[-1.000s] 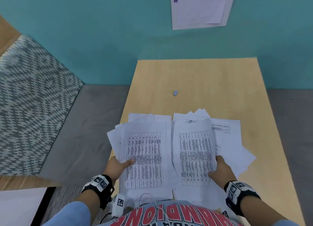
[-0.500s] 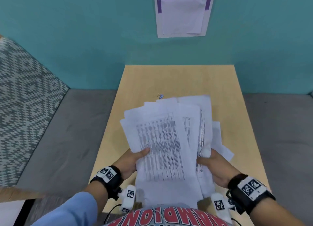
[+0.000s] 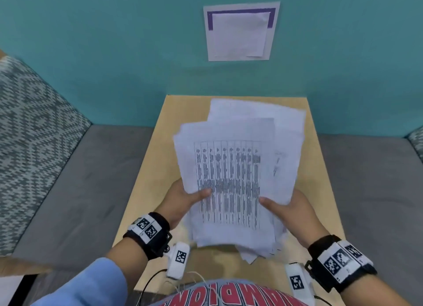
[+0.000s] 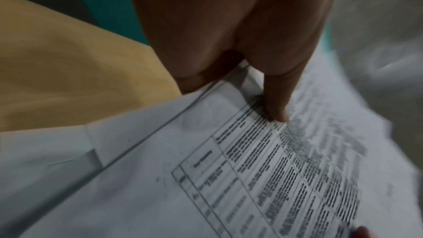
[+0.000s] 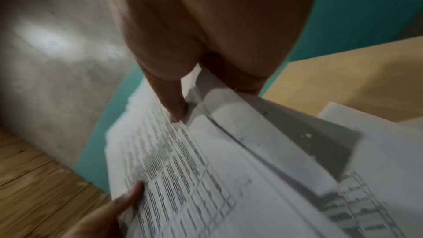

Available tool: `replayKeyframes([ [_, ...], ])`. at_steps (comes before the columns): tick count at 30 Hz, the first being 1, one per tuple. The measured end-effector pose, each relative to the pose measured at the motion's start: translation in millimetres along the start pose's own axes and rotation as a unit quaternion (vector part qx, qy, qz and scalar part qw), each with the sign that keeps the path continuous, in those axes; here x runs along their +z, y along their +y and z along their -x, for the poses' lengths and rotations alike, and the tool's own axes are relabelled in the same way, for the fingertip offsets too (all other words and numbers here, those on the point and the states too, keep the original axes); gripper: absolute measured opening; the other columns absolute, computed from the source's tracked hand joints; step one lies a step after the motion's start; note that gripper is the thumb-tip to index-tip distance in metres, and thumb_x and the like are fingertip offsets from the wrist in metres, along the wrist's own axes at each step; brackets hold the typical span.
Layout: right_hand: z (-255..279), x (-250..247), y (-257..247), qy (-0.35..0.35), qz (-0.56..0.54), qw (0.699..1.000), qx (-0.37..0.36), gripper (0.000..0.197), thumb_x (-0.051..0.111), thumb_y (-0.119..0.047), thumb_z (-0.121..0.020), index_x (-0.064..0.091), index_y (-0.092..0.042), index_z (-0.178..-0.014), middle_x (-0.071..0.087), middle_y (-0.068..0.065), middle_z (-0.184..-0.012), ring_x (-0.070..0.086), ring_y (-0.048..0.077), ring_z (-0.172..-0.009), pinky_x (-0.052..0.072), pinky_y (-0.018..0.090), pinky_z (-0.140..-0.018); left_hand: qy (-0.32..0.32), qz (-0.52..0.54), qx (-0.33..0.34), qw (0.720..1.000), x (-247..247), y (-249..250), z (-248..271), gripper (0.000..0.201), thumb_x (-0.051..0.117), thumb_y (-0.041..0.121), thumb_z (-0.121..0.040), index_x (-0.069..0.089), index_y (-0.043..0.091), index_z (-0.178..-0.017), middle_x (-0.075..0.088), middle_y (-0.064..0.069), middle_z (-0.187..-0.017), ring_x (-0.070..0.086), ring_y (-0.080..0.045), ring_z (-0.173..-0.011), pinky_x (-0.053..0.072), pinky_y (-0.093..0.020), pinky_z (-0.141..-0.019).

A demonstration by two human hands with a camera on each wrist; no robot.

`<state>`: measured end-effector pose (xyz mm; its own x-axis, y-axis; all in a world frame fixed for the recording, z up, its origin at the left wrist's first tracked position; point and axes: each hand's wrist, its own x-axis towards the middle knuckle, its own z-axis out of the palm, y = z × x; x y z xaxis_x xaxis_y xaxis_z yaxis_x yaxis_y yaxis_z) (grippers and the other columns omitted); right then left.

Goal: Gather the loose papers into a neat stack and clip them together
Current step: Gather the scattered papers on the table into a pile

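Note:
A ragged bundle of white printed papers [image 3: 231, 175] is held tilted up above the wooden table [image 3: 320, 191], its edges uneven. My left hand [image 3: 183, 198] grips the bundle's left side, thumb on the top sheet's printed table. My right hand [image 3: 290, 207] grips the right side, thumb on top as well. In the left wrist view the left hand [image 4: 263, 88] pinches the papers [image 4: 228, 178]. The right wrist view has the right hand [image 5: 183, 97] pinching the papers [image 5: 228, 169] at the edge. The bundle hides the spot where the small clip lay.
The table stands against a teal wall [image 3: 114, 53] with a white sheet [image 3: 240, 33] stuck on it. Grey floor [image 3: 80, 191] lies on both sides, and a patterned rug [image 3: 29, 134] is at the left.
Two separate heaps lying on the table were brought together into one bundle, and both hands have lifted it up off the table and tilted it towards the wall.

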<state>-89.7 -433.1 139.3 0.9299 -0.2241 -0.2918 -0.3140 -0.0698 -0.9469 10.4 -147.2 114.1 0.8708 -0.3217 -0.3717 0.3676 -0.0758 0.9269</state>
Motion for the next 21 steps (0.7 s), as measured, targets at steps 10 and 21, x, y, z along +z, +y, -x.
replayKeyframes([
  [10,-11,-1,52,0.058,0.089,0.994,0.020,0.038,0.083,-0.040,-0.083,0.074,-0.003,-0.086,0.076,0.017,-0.077,0.075,0.034,-0.080,0.048,0.030,-0.066,0.023,-0.075,0.012,0.997,22,-25,9,0.039,0.087,0.013,-0.088,0.074,0.027,-0.121,0.082,0.005,-0.119,0.077,-0.014,-0.111,0.060,-0.032,-0.097],
  [21,-14,-2,32,0.108,0.091,0.990,-0.022,0.025,0.083,-0.034,-0.084,0.077,-0.011,-0.090,0.080,0.002,-0.091,0.076,0.020,-0.089,0.058,0.034,-0.082,0.046,-0.110,0.090,0.989,23,-6,6,0.033,0.085,0.008,-0.089,0.073,0.025,-0.114,0.082,0.007,-0.109,0.077,-0.008,-0.103,0.059,-0.021,-0.088],
])
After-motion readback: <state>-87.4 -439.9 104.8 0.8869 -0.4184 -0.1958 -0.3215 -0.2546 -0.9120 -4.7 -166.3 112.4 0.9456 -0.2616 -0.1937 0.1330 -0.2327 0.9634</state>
